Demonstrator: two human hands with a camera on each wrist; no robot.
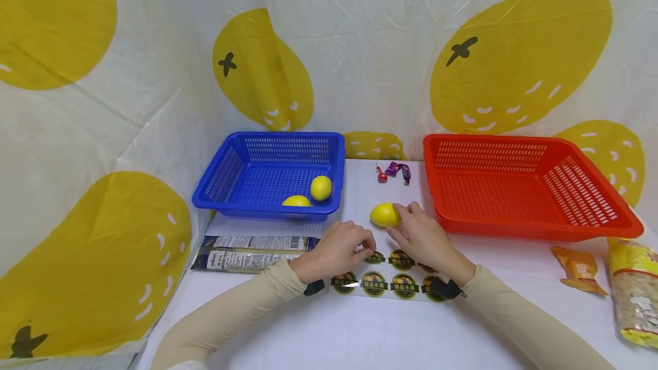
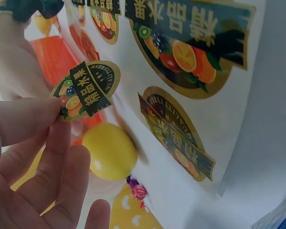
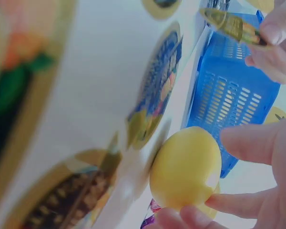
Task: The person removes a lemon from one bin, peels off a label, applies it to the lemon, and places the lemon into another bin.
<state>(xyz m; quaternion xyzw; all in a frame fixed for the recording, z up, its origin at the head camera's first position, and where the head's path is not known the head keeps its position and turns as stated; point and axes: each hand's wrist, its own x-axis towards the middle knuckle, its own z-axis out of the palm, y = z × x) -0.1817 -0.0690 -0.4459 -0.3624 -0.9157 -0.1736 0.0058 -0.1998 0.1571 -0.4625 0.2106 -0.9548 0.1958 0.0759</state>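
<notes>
Nearest, a sheet of round fruit labels (image 1: 388,272) lies on the white table (image 1: 334,336), with the left hand (image 1: 336,250) over its far left part, thumb and finger pinched together on one peeled label (image 2: 88,90). Just past the sheet, the right hand (image 1: 424,238) has fingertips touching the right end of a yellow lemon (image 1: 384,215); cannot tell from either view whether the thumb also bears on it. Farther off, a blue basket (image 1: 252,206) holding two more lemons (image 1: 321,188) stands left, a red basket (image 1: 514,227) right, small wrapped candies (image 1: 393,171) between them.
</notes>
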